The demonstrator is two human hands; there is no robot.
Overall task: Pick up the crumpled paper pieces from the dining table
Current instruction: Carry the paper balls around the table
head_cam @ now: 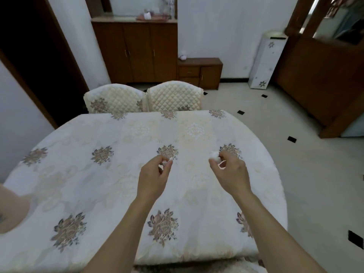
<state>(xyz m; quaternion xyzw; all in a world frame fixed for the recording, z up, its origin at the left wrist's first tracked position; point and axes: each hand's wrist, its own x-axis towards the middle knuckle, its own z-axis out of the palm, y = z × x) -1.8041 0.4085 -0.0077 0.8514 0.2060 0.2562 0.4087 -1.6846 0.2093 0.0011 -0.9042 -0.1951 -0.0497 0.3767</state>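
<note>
Pinching a small white crumpled paper ball (214,155) between thumb and fingertips, the right hand (230,174) shows in the head view low over the oval, cream, floral-covered dining surface (98,184). The left hand (154,175) has its grip closed the same way on a smaller white crumpled paper piece (167,162), which the fingers mostly hide. Whether either piece is clear of the surface I cannot tell. The step in hand looks like the pick-up itself, done on both sides at once. The next move calls for lifting both hands straight up with each pinch kept firm, since such light paper could slip free.
</note>
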